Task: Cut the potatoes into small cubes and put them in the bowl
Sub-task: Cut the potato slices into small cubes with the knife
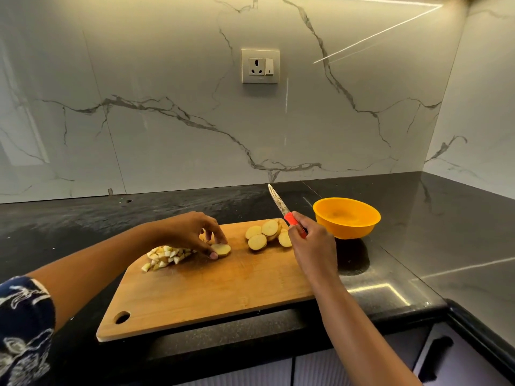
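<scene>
The left hand pinches a potato slice on the cutting board, its fingers partly hiding the cubes, while the right hand grips the knife, covering most of its red handle.

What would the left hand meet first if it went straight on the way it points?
Probably the pile of potato slices on the cutting board; the left hand, holding a single slice, points roughly there.

left hand pinching potato slice, right hand gripping knife
</scene>
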Tool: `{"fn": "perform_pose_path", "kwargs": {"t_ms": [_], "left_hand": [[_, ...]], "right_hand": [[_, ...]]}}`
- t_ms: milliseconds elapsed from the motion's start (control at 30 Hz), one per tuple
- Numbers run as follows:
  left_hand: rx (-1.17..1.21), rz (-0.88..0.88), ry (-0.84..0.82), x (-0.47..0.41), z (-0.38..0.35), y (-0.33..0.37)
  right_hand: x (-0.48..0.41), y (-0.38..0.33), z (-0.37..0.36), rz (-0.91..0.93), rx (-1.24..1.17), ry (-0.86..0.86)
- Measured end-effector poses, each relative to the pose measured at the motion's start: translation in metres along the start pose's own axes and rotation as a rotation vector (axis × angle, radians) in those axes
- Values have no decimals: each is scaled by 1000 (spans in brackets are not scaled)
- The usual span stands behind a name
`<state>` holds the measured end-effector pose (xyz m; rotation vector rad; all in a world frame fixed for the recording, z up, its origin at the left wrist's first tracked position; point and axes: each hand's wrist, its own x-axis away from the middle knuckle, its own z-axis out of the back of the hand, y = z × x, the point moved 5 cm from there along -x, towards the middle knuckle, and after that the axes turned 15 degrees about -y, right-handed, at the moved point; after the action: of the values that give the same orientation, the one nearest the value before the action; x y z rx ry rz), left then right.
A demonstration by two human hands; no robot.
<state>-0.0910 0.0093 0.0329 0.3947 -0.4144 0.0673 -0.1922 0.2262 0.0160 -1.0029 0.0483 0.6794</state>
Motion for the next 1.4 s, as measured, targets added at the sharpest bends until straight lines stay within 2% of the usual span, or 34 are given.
{"fn": "perform_pose_path", "kwargs": {"t_ms": [100,233,367,500,633,767,967,1133,1267,1400], "left_hand": [[20,120,69,-3,-6,-1],[131,287,262,-3,-22,3],[-77,410,398,6,-31,11],[-76,415,356,29,-41,12],[-247,461,308,52,-68,18],[-141,479,244,43,-86,27],[-121,500,212,28,-85,35],[-124,478,200,35,-84,27],[-131,453,188,30,-83,29],[-133,437,201,30,-81,28]], "right_hand": [[0,-1,-1,3,32,-19],[0,-2,-3,34,48,-39],[1,-3,-5,42,80,-63],[14,-14,-4,83,145,-105],[58,-28,-11,222,355,-257],[75,-38,-17,241,496,-281],[86,-52,-39,274,542,-349],[81,-48,-30,226,560,-273],[89,-56,-42,278,579,-324],[83,-51,-41,241,571,-313]]}}
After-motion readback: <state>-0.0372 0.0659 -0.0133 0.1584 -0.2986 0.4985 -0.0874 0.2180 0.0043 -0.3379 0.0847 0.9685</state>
